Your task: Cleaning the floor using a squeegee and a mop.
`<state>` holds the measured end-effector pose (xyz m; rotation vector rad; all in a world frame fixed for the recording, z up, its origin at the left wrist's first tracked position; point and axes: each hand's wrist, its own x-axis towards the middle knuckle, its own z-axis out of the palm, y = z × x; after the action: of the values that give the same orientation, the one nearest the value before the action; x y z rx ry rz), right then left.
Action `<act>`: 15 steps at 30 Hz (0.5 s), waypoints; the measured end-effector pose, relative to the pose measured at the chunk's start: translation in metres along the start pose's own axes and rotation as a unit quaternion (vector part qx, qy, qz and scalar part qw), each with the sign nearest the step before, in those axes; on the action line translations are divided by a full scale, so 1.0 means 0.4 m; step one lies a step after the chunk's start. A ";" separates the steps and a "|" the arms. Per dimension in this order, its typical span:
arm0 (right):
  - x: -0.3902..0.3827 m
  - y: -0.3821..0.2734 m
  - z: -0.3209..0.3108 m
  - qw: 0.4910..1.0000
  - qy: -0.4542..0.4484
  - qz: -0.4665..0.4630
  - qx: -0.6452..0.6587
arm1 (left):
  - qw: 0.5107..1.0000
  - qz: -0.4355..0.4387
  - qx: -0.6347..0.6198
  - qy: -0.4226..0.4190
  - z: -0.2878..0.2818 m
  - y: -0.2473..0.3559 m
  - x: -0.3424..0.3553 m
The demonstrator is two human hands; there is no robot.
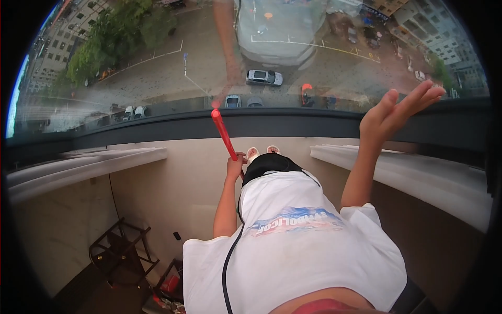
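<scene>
My left hand [236, 163] is closed around a red rod [224, 135], held low in front of my left side. The rod slants up and forward, its rounded end close to the window pane [209, 78]. What continues below my fist is mostly hidden by my body, so I cannot tell what tool it belongs to. My right hand [393, 112] is raised on the right near the glass, fingers stretched out and nothing in it. A faint reflection of my shirt and left arm shows in the pane.
A dark window frame [293, 122] runs across ahead of me. White ledges stand at left [89, 166] and right [402, 175]. Behind on the left lies a dark wooden chair [123, 254]. A black cable [228, 261] hangs down my shirt. Parked cars [264, 78] and trees show far below outside.
</scene>
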<state>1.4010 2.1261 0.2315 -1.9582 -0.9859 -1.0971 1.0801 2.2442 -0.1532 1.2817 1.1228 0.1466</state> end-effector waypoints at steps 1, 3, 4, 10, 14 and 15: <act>-0.014 0.010 0.011 1.000 0.011 -0.019 -0.008 | 1.000 -0.003 -0.011 0.008 0.002 0.003 -0.002; -0.026 0.031 0.018 0.999 0.013 -0.029 -0.006 | 1.000 -0.003 -0.010 0.010 0.005 0.008 -0.003; -0.033 0.038 0.020 0.999 0.015 -0.038 -0.004 | 1.000 -0.002 -0.009 0.013 0.004 0.008 -0.006; -0.043 0.064 0.052 0.996 0.065 -0.068 0.003 | 1.000 -0.015 0.004 0.004 0.003 0.005 -0.013; -0.045 0.081 0.064 0.994 0.085 -0.073 0.004 | 1.000 -0.007 -0.009 0.015 0.011 0.006 -0.015; -0.048 0.089 0.064 0.992 0.092 -0.082 0.000 | 1.000 -0.015 -0.002 0.014 0.014 0.009 -0.019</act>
<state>1.4342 2.1245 0.1972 -1.7642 -1.0595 -1.3423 1.0820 2.2367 -0.1468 1.2618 1.1641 0.1462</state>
